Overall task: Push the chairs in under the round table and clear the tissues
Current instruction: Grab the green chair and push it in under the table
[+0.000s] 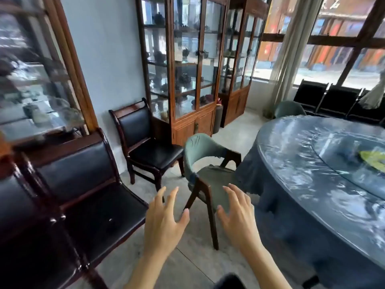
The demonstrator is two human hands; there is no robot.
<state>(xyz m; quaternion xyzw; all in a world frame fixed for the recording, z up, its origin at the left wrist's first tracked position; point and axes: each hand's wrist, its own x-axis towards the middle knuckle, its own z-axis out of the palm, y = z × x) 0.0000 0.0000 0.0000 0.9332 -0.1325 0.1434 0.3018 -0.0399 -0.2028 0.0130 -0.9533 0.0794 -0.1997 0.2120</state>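
Teal fabric covers the curved chair [205, 163] beside the round table [325, 163], which is wrapped in glossy plastic. Both the left hand [164, 222] and right hand [239, 217] are spread, holding nothing, the chair at twelve o'clock.

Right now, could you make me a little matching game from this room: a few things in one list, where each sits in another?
Things:
1. teal curved-back chair
2. black padded wooden chair
3. yellow-green item
4. glass-front wooden cabinet

Places:
A. on the round blue-covered table
B. beside the table's edge
C. standing behind chair 2
D. along the pale wall

Pairs: 1-B, 2-D, 3-A, 4-C
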